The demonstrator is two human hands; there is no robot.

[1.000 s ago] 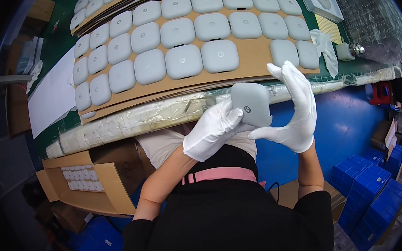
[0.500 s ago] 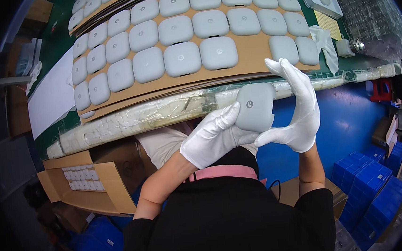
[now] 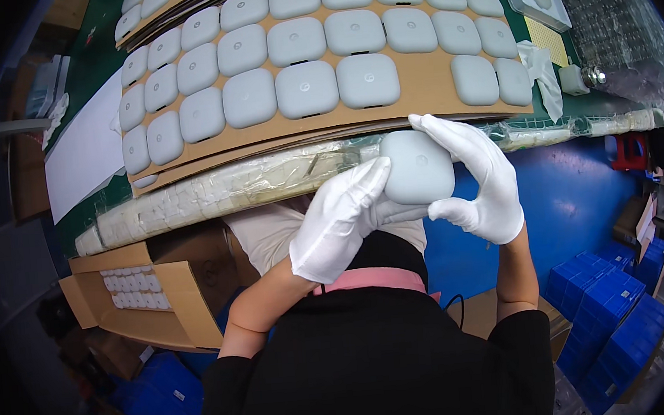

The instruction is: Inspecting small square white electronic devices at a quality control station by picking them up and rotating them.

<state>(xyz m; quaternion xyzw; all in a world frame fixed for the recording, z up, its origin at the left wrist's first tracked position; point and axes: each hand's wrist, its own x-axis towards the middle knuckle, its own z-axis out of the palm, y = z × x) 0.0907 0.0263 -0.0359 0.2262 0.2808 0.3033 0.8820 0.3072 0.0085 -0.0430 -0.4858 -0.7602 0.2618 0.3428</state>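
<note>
A light grey rounded-square plastic case [image 3: 418, 171], with a faint round mark on its face, is held up in front of the table edge. My left hand [image 3: 342, 218], in a white glove, pinches its left side, thumb on the face and fingers underneath. Also white-gloved, my right hand [image 3: 482, 178] curves round the right side, fingertips at the top edge and thumb by the lower right corner. A space shows between that palm and the case. Rows of matching cases [image 3: 305, 88] lie on a cardboard sheet [image 3: 426, 91], with a gap in the near row.
A padded, plastic-wrapped table edge [image 3: 229, 192] runs across in front of me. White paper [image 3: 86, 160] lies at left; a white cloth [image 3: 543, 82] and tray [image 3: 562, 14] are at right. An open carton [image 3: 191, 304] stands low left, blue boxes [image 3: 597, 304] low right.
The case has turned, so its mark looks fainter and its lower-edge notch no longer shows. My right fingers have come down and inward onto its top edge.
</note>
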